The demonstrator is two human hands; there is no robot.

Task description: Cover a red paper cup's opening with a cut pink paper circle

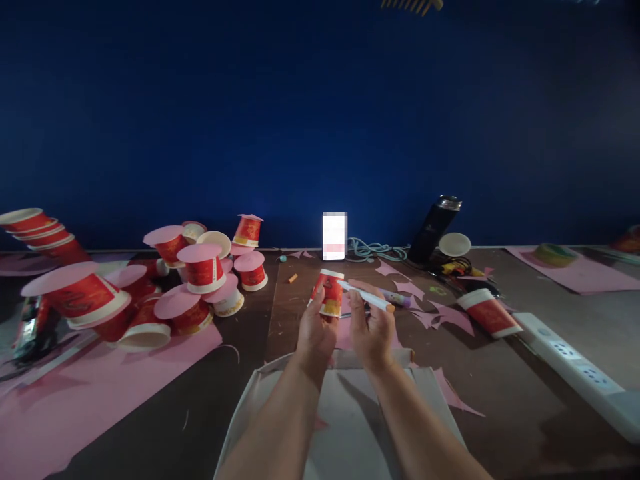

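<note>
My left hand (317, 332) is closed around a red paper cup (331, 292) with a white rim and a yellow band low on its side. The cup tilts slightly. In my right hand (371, 330), the fingers pinch a white marker (369, 297) with an orange end. Its tip points at the cup's side; whether it touches, I cannot tell. Just beyond the marker lies a purple tube (400, 299). Pink paper scraps (453, 317) are scattered to the right of my hands.
At left stand several red cups topped with pink paper discs (201, 255), near a pink sheet (125, 393). A lit phone (335, 237) and a cable (375, 250) are by the blue wall. A black bottle (434, 230), tipped cup (490, 313) and power strip (570, 363) lie right.
</note>
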